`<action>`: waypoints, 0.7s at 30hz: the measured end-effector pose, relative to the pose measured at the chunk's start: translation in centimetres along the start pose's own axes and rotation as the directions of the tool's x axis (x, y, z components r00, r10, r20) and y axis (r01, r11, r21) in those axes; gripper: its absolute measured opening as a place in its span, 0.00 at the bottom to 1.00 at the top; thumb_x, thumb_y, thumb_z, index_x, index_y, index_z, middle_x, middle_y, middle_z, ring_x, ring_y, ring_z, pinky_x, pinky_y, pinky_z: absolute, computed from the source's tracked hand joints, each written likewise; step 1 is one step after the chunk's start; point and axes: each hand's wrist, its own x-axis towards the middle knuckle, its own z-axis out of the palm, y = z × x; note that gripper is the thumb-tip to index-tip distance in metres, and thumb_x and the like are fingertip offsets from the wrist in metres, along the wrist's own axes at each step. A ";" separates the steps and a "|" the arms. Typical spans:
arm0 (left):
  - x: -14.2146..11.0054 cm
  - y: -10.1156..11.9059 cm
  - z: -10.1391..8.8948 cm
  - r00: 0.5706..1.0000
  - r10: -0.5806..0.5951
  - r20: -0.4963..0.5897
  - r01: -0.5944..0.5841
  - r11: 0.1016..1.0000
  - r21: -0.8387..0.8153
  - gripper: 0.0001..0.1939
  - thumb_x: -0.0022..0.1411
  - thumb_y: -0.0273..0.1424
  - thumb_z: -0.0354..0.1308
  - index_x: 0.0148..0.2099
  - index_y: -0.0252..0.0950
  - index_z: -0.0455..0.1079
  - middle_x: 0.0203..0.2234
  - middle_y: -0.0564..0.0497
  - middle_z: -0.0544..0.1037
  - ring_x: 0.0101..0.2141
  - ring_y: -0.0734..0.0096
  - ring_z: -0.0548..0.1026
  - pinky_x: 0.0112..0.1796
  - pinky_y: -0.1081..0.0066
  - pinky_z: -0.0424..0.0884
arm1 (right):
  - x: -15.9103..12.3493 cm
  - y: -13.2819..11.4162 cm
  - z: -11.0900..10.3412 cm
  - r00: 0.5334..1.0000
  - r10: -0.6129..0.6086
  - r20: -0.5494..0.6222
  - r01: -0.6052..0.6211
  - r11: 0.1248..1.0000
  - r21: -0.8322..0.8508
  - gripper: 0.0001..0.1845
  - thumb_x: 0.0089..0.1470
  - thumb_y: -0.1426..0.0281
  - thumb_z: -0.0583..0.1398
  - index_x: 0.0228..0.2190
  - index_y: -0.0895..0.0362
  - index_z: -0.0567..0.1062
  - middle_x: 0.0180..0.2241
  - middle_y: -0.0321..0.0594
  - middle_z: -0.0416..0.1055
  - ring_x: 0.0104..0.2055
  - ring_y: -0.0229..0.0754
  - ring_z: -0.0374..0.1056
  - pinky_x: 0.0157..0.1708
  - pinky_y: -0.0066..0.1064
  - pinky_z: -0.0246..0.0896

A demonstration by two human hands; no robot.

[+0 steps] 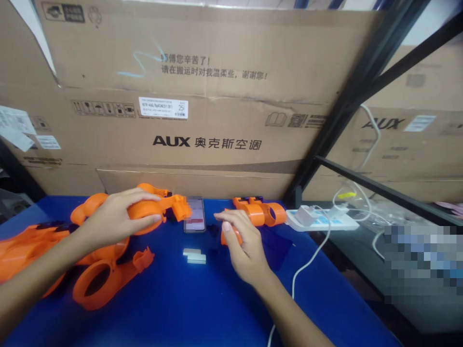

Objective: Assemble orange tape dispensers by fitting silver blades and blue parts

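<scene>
My left hand (130, 212) is closed round the ring of an orange plastic tape dispenser (144, 215), whose narrow toothed end points right toward the phone. My right hand (244, 246) curls over another orange piece (231, 236), apparently a similar dispenser; most of it is hidden behind the fingers and thumb. Below my left hand, an orange dispenser (96, 284) with a round opening lies on the blue tabletop (217, 308). More orange dispensers (32, 250) are heaped at the left. Others (262, 212) lie just beyond my right hand.
A phone (195, 217) lies between my hands, with two small pale blocks (196, 259) nearer me. A white power strip (321, 219) sits at the right, its cable (307, 262) crossing the table. Large cardboard boxes (217, 106) and a black metal frame (336, 101) stand behind.
</scene>
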 end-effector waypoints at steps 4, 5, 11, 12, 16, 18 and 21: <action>-2.0 4.9 2.1 0.986 -0.001 -0.169 -0.047 0.958 -0.283 0.18 0.60 0.44 0.67 0.52 0.51 0.78 0.51 0.53 0.80 0.51 0.52 0.77 0.55 0.54 0.71 | 0.0 0.2 1.0 0.961 0.239 0.137 -0.269 0.924 0.272 0.24 0.70 0.58 0.55 0.63 0.51 0.67 0.42 0.44 0.78 0.40 0.45 0.75 0.43 0.41 0.72; -2.7 6.1 3.1 0.985 0.004 -0.172 -0.063 0.939 -0.337 0.18 0.59 0.43 0.68 0.52 0.52 0.78 0.50 0.53 0.80 0.51 0.51 0.77 0.55 0.53 0.71 | 0.0 0.3 1.3 0.943 0.283 0.174 -0.328 0.879 0.346 0.26 0.70 0.56 0.54 0.64 0.51 0.65 0.39 0.43 0.78 0.37 0.44 0.75 0.40 0.39 0.73; -4.8 9.9 8.6 0.999 0.023 -0.031 -0.038 0.752 -0.658 0.31 0.57 0.42 0.70 0.63 0.58 0.72 0.54 0.47 0.75 0.56 0.44 0.72 0.60 0.47 0.66 | 0.5 1.3 1.7 0.856 0.484 0.183 -0.490 0.644 0.588 0.25 0.65 0.52 0.59 0.55 0.53 0.70 0.27 0.33 0.72 0.17 0.35 0.63 0.17 0.27 0.60; -4.6 9.9 9.1 1.000 0.010 0.002 -0.005 0.676 -0.737 0.34 0.58 0.45 0.69 0.66 0.57 0.70 0.58 0.46 0.73 0.60 0.43 0.69 0.62 0.47 0.63 | 0.6 1.4 1.5 0.847 0.505 0.167 -0.496 0.636 0.591 0.24 0.64 0.52 0.59 0.54 0.54 0.72 0.25 0.32 0.70 0.15 0.33 0.59 0.14 0.25 0.54; -3.2 9.9 10.5 0.944 -0.106 0.314 0.328 0.173 -0.929 0.32 0.66 0.52 0.58 0.68 0.50 0.67 0.62 0.42 0.72 0.62 0.45 0.69 0.58 0.52 0.68 | 0.8 1.3 0.8 0.832 0.537 0.140 -0.516 0.655 0.552 0.23 0.62 0.53 0.61 0.50 0.56 0.77 0.19 0.30 0.64 0.16 0.32 0.54 0.14 0.23 0.44; -2.6 10.3 11.1 0.876 -0.077 0.477 0.478 -0.004 -0.878 0.28 0.65 0.51 0.60 0.63 0.46 0.72 0.53 0.40 0.79 0.51 0.48 0.79 0.50 0.57 0.74 | 0.8 1.3 0.7 0.840 0.528 0.125 -0.512 0.694 0.506 0.22 0.61 0.54 0.62 0.48 0.56 0.78 0.20 0.31 0.64 0.19 0.34 0.56 0.16 0.24 0.49; -2.5 10.7 11.6 0.820 -0.039 0.572 0.565 -0.109 -0.818 0.25 0.63 0.51 0.61 0.53 0.40 0.78 0.35 0.42 0.84 0.31 0.56 0.82 0.33 0.65 0.75 | 0.7 1.3 1.0 0.864 0.494 0.092 -0.484 0.769 0.418 0.19 0.62 0.55 0.61 0.48 0.54 0.78 0.25 0.34 0.68 0.22 0.35 0.59 0.20 0.26 0.57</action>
